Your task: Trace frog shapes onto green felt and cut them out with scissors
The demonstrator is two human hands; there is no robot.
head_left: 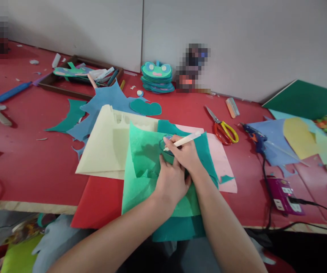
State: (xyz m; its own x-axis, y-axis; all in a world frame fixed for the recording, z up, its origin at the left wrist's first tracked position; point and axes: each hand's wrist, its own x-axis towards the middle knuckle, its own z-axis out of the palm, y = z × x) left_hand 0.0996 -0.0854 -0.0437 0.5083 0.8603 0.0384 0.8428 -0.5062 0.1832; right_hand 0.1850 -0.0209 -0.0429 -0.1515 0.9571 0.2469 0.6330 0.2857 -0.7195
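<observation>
A white pen (187, 139) is gripped in my right hand (184, 153), its tip down at a small rounded blue-green cut-out (162, 145). That piece lies on a light green felt-like sheet (135, 193) and is partly covered by my fingers. My left hand (170, 180) rests on the sheet just below, fingers spread and pressing near the cut-out's lower edge. Teal sheets (180, 229) show beneath the green one. Cream (101, 151) and pink (227, 167) sheets stick out to the left and right.
Scissors (223, 129) and a glue gun (256, 138) lie to the right, with a corded purple power strip (283, 195). Stacked teal face shapes (157, 77) stand by the wall. Behind left, a wooden tray (63, 89) holds markers. Blue scraps (103, 100) lie in front of it.
</observation>
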